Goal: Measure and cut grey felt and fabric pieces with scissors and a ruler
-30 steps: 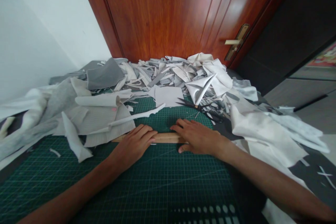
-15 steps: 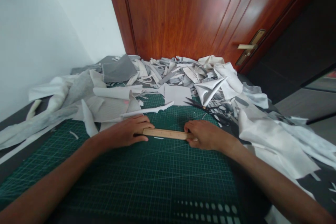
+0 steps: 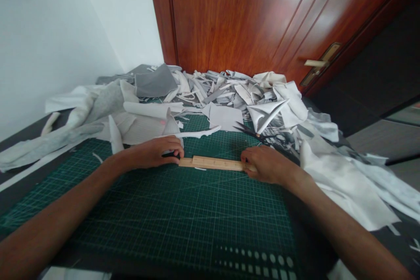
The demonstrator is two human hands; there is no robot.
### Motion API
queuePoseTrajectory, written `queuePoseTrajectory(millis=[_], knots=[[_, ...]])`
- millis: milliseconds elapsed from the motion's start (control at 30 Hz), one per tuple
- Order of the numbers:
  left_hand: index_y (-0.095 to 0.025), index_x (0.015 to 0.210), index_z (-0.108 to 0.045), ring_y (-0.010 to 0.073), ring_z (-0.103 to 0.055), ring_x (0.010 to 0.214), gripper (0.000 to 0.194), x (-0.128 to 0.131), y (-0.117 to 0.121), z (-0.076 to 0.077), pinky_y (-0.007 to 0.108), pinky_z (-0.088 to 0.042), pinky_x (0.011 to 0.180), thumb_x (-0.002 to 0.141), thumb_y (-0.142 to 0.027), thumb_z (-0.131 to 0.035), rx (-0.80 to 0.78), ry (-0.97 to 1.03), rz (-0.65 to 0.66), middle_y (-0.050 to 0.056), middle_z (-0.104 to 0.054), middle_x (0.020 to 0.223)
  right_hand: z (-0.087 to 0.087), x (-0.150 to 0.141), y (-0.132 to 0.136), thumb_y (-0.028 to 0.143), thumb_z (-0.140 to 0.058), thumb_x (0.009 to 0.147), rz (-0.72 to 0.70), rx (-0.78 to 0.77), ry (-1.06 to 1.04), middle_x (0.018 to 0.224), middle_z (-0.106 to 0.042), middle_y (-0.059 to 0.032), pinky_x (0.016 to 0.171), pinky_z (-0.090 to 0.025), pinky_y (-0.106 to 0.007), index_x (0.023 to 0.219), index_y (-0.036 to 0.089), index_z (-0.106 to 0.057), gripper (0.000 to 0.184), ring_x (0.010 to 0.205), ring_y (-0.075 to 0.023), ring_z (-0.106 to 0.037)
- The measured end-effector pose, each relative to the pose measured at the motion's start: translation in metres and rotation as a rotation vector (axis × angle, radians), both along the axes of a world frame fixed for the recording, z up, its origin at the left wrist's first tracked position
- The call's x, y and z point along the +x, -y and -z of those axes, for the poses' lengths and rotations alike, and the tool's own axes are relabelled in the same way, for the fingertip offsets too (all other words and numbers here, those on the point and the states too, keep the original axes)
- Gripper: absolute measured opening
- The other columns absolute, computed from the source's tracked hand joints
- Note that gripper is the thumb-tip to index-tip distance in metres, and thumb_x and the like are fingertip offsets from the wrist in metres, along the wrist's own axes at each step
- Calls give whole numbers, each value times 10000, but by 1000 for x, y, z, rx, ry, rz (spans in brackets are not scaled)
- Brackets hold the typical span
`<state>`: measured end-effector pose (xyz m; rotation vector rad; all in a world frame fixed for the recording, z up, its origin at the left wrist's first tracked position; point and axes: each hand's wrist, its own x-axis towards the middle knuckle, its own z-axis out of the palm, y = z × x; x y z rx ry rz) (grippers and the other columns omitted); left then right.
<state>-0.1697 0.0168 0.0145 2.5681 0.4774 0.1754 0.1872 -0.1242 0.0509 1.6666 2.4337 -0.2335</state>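
Fabric scraps (image 3: 144, 127) heap beyond the left grip (image 3: 152, 153), curled narrow against one end of a wooden ruler (image 3: 213, 163) that lies flat on a green cutting mat (image 3: 183, 214), while the right grip (image 3: 267, 165) closes on its other end, below partly hidden scissors (image 3: 244, 127).

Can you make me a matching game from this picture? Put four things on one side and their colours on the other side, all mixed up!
Things:
1. ruler
2. mat
3. door
4. scraps

Colours:
A. dark green with grid lines
B. white and grey
C. pale wood
D. reddish-brown

Right pairs: 1-C, 2-A, 3-D, 4-B.
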Motion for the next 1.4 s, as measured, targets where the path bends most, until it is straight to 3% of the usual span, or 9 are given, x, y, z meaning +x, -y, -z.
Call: queuePoseTrajectory(millis=[467,633,733,867,933,1067,1133,1267,1400], knots=[[-209,991,-665,171,-633,899,210,3,2,1,292,-478,852,1032,-279,-472,100,56,-89,49,-690,996,8,-16,0,207,-606,924,-103,84,-173,1010,-697,-82,822,-359,-351,995,167,-657,96,928,-228,-612],[-220,1254,-648,227,-623,1132,281,21,24,-1,355,-475,1008,1042,-351,-517,221,71,-58,79,-678,1212,7,-17,-1,207,-630,923,-69,74,-163,1056,-702,-92,862,-391,-360,1040,163,-671,132,963,-236,-637],[-234,1218,-653,229,-625,1085,243,38,40,3,368,-486,991,1044,-318,-507,257,-10,-44,68,-669,1183,5,-20,0,222,-650,923,-57,77,-164,1098,-701,-101,904,-415,-373,1092,159,-664,181,1016,-250,-641],[-212,1106,-620,217,-630,969,155,51,50,6,328,-511,845,1005,-257,-512,282,-103,-88,68,-637,1103,6,-43,18,276,-602,956,-15,346,-127,1208,-667,-167,920,-417,-436,1279,131,-604,354,1071,-304,-595],[-204,1039,-592,222,-631,937,114,54,50,6,320,-509,794,934,-201,-546,326,-158,-103,66,-627,1052,13,-62,33,370,-580,965,-77,480,-219,1232,-662,-164,922,-409,-450,1336,144,-573,435,1080,-311,-570],[-209,949,-533,241,-660,921,174,57,48,9,324,-513,769,809,-108,-550,393,-268,-156,67,-650,997,43,-94,58,435,-518,970,-494,585,-408,1013,-702,-76,805,-390,-414,1145,208,-643,312,860,-236,-540],[-208,996,-531,244,-689,899,205,58,49,10,323,-514,751,821,-103,-534,386,-313,-202,67,-687,988,59,-100,61,415,-516,984,-616,575,-435,938,-691,-37,751,-368,-396,1124,214,-645,277,798,-212,-517],[-231,1114,-521,220,-720,787,241,56,52,8,290,-487,671,883,-166,-544,343,-359,-264,23,-739,927,70,-100,59,386,-506,1007,-641,508,-456,941,-683,-19,737,-362,-374,1161,205,-637,271,815,-198,-528],[-240,1038,-526,234,-714,813,105,45,44,-5,301,-487,706,939,-274,-537,342,-254,-300,31,-726,898,66,-99,59,360,-521,1014,-607,379,-443,1018,-678,-31,798,-384,-366,1222,207,-612,274,889,-203,-542]])
